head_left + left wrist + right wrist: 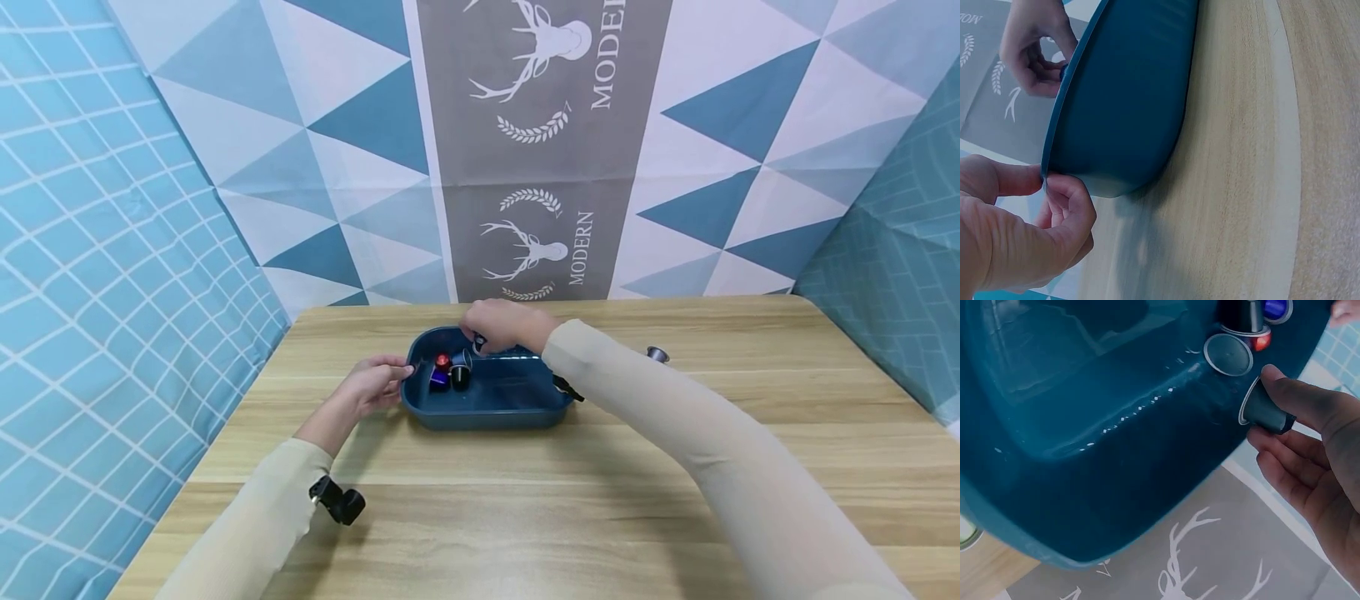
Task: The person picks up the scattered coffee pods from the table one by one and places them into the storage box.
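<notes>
A dark blue plastic basin (487, 420) stands on the table. My left hand (375, 385) pinches its rim at the left end between thumb and fingers, as the left wrist view shows. Over the far left part of the basin, my right hand (501, 323) holds a dark coffee capsule (1264, 409) between thumb and fingers, its foil-rimmed end tilted toward the basin. Several capsules lie together inside at the left: a red capsule (442, 362), a purple-blue capsule (438, 382), a black capsule (460, 378) and a grey-blue capsule (1229, 354).
Another capsule (657, 354) lies on the wooden table (480, 517) to the right of the basin. A patterned cloth (360, 150) hangs behind the table's far edge. A small black camera (337, 500) is strapped to the left sleeve.
</notes>
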`<state>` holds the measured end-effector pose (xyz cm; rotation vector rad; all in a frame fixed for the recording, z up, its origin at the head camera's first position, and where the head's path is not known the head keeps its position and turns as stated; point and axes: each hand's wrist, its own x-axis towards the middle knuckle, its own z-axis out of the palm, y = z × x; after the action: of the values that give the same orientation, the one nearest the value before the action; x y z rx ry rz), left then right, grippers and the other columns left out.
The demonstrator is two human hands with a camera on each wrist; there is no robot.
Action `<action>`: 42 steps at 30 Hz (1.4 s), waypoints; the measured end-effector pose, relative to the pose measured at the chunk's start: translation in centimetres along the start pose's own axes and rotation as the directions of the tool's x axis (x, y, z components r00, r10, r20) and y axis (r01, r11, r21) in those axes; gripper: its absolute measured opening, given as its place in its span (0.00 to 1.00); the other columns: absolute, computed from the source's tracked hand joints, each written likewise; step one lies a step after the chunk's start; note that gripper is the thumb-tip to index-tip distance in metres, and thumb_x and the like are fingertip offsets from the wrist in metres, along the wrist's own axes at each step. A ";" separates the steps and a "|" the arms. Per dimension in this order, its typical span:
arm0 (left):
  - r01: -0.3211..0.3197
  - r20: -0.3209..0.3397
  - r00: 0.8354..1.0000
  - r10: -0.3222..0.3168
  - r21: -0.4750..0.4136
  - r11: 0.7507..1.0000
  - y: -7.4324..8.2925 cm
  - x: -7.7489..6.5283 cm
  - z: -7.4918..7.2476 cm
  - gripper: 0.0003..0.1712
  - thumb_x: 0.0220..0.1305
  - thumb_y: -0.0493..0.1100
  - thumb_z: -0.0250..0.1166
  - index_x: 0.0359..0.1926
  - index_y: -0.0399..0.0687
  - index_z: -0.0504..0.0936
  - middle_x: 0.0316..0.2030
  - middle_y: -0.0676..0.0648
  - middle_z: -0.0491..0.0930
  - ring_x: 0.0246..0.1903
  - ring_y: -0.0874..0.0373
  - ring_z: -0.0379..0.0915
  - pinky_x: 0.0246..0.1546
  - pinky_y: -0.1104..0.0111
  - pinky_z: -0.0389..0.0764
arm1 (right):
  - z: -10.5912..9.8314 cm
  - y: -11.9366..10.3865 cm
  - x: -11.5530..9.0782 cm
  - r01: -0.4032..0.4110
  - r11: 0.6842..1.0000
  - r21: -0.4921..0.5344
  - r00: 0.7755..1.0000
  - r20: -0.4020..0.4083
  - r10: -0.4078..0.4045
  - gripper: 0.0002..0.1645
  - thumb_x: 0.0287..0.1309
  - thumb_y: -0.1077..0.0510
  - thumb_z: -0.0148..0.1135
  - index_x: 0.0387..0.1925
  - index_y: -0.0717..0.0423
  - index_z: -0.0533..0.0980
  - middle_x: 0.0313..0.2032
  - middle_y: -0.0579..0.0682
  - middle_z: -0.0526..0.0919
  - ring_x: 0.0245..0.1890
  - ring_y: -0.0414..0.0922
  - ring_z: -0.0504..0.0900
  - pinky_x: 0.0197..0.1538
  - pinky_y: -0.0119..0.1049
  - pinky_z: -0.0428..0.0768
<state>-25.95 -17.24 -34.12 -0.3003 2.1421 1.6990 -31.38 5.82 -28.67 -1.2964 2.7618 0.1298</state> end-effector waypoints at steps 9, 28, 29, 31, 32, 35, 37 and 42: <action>-0.001 -0.003 1.000 0.001 -0.004 1.000 0.1 0.0 -0.1 0.26 0.68 0.42 0.58 0.64 0.38 0.65 0.29 0.56 0.75 0.26 0.67 0.71 0.31 0.74 0.77 | 1.0 0.0 1.1 0.042 0.997 -0.062 0.997 0.066 -0.038 0.10 0.51 0.60 0.69 0.36 0.58 0.79 0.38 0.51 0.84 0.40 0.46 0.80 0.47 0.37 0.80; -0.003 -0.005 1.000 0.003 -0.005 1.000 -0.2 0.0 0.0 0.26 0.69 0.41 0.58 0.64 0.37 0.65 0.36 0.53 0.76 0.29 0.66 0.73 0.32 0.74 0.77 | 2.0 -0.8 2.0 -0.015 0.999 -0.032 0.992 0.124 0.019 0.10 0.53 0.56 0.71 0.34 0.56 0.79 0.31 0.45 0.78 0.32 0.40 0.73 0.41 0.33 0.77; -0.002 -0.004 1.000 0.002 -0.006 1.000 -0.2 0.0 0.0 0.27 0.69 0.42 0.58 0.64 0.37 0.65 0.36 0.53 0.76 0.29 0.66 0.73 0.32 0.74 0.77 | 2.0 -0.8 2.0 -0.020 0.999 -0.028 0.992 0.123 0.023 0.10 0.53 0.56 0.71 0.34 0.56 0.79 0.33 0.46 0.78 0.33 0.41 0.74 0.41 0.34 0.78; -0.002 -0.007 1.000 0.002 -0.009 1.000 -0.2 0.0 0.0 0.26 0.68 0.41 0.58 0.64 0.38 0.65 0.35 0.53 0.76 0.29 0.66 0.73 0.32 0.74 0.77 | 1.9 -0.8 2.0 -0.028 0.999 -0.019 0.993 0.115 0.030 0.10 0.53 0.57 0.71 0.34 0.56 0.79 0.35 0.48 0.80 0.34 0.42 0.75 0.43 0.35 0.78; -0.002 -0.006 1.000 0.002 -0.010 1.000 -0.3 0.0 0.0 0.26 0.68 0.41 0.58 0.64 0.38 0.65 0.35 0.53 0.76 0.29 0.66 0.73 0.32 0.74 0.77 | 1.8 -0.8 1.9 -0.033 0.999 -0.018 0.993 0.114 0.034 0.11 0.53 0.57 0.71 0.35 0.56 0.78 0.36 0.49 0.80 0.35 0.43 0.75 0.44 0.35 0.78; -0.001 -0.001 1.000 0.001 -0.009 1.000 -0.3 0.0 0.0 0.27 0.69 0.42 0.58 0.65 0.38 0.64 0.35 0.54 0.76 0.29 0.66 0.73 0.32 0.74 0.77 | 1.3 -0.7 1.5 -0.045 0.999 -0.008 0.993 0.113 0.046 0.12 0.54 0.56 0.70 0.36 0.57 0.77 0.39 0.51 0.81 0.37 0.45 0.77 0.46 0.37 0.79; 0.004 -0.004 1.000 -0.004 -0.012 1.000 -0.3 0.0 0.0 0.26 0.69 0.41 0.58 0.64 0.39 0.65 0.34 0.54 0.76 0.29 0.66 0.73 0.32 0.74 0.77 | 0.8 -0.6 1.0 -0.054 0.999 -0.004 0.993 0.107 0.054 0.13 0.54 0.55 0.70 0.37 0.57 0.78 0.41 0.51 0.81 0.39 0.46 0.78 0.47 0.38 0.79; 0.006 -0.008 1.000 -0.006 -0.019 1.000 -0.2 0.2 0.0 0.24 0.69 0.41 0.58 0.62 0.39 0.66 0.30 0.55 0.76 0.26 0.67 0.72 0.31 0.75 0.77 | -0.4 0.0 -0.6 -0.056 0.998 0.025 0.997 0.058 0.054 0.15 0.55 0.54 0.68 0.42 0.56 0.78 0.42 0.52 0.83 0.39 0.46 0.80 0.48 0.40 0.79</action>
<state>-26.01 -17.33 -34.37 -0.3192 2.1297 1.7184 -31.01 6.25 -28.24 -1.1912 2.7419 0.1309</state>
